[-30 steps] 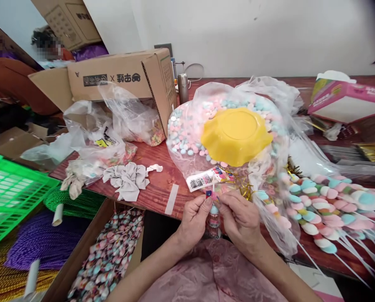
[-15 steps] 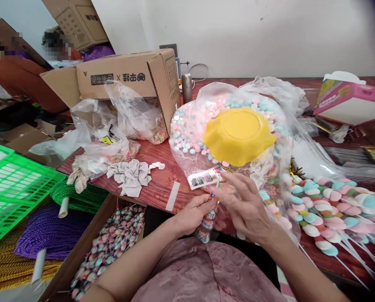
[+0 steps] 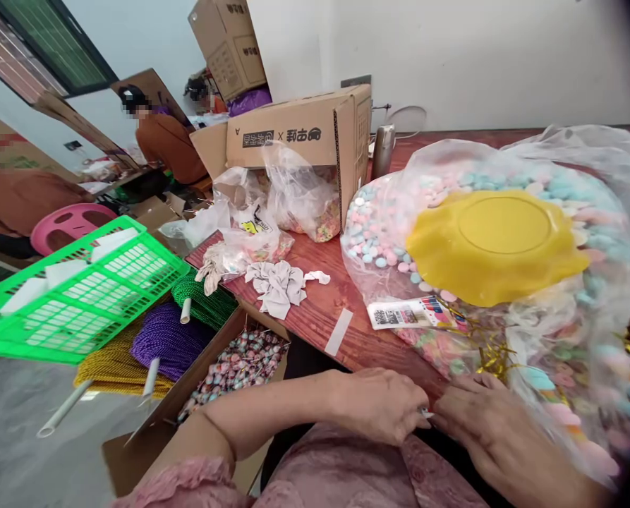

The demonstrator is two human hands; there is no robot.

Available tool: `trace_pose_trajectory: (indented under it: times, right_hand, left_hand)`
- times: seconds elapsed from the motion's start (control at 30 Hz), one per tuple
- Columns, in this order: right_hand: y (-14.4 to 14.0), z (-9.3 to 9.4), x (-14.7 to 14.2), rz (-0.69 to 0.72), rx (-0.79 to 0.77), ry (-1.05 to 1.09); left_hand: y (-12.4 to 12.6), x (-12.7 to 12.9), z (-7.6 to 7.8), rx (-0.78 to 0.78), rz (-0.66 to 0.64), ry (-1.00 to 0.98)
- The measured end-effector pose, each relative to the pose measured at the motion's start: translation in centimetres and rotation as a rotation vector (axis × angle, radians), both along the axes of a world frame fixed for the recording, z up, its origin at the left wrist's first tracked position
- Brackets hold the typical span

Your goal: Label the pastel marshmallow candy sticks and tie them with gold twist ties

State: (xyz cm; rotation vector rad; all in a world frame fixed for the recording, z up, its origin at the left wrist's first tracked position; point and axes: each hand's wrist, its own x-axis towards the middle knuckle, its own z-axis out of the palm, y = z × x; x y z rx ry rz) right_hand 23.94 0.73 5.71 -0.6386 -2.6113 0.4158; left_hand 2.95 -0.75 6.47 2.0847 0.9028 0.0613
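Grip of 2 hands, left hand [image 3: 381, 413] and right hand [image 3: 487, 427], pinched on 1 small white stick [image 3: 426, 414].

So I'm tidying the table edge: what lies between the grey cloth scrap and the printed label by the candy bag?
In the head view, between the grey cloth scrap and the printed label lies a white tape strip on bare wooden table.
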Motion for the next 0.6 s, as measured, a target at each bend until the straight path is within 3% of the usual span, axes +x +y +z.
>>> trace_pose_trajectory:
  times: [0.07, 0.13, 0.2, 0.27, 0.37, 0.43, 0.5, 0.53, 0.6]
  right_hand:
    - [0.1, -0.3, -0.3, -0.056, -0.100, 0.000]
    - [-0.3, 0.0, -0.7, -0.161, -0.034, 0.000]
    - [-1.0, 0.6, -1.0, -0.263, 0.154, -0.015]
    - [-1.8, 1.3, -1.2, -0.271, 0.306, -0.036]
    - [-2.8, 1.9, -1.1, -0.191, 0.341, 0.007]
    - [-3.3, 1.9, -0.8, -0.149, 0.267, 0.013]
    - [-3.7, 1.6, -0.5, -0.146, 0.148, -0.006]
    - [-3.8, 1.3, -0.4, -0.164, 0.073, -0.018]
    - [-3.8, 0.6, -0.4, -0.239, -0.111, -0.030]
  left_hand:
    - [-0.5, -0.1, 0.4, 0.269, -0.001, 0.099]
    - [-0.5, -0.6, 0.4, 0.266, 0.079, 0.043]
    - [-0.1, -1.2, 0.2, 0.027, 0.238, -0.132]
    - [0.6, -1.7, -0.2, -0.366, 0.352, -0.304]
    - [1.5, -2.1, -0.7, -0.905, 0.224, -0.380]
    - [1.6, -2.1, -0.7, -1.077, 0.080, -0.360]
    - [1.4, -1.9, -0.5, -1.048, 0.009, -0.310]
    - [1.1, -1.7, -0.3, -0.930, 0.002, -0.277]
    - [0.4, -1.4, 0.1, -0.513, 0.007, -0.185]
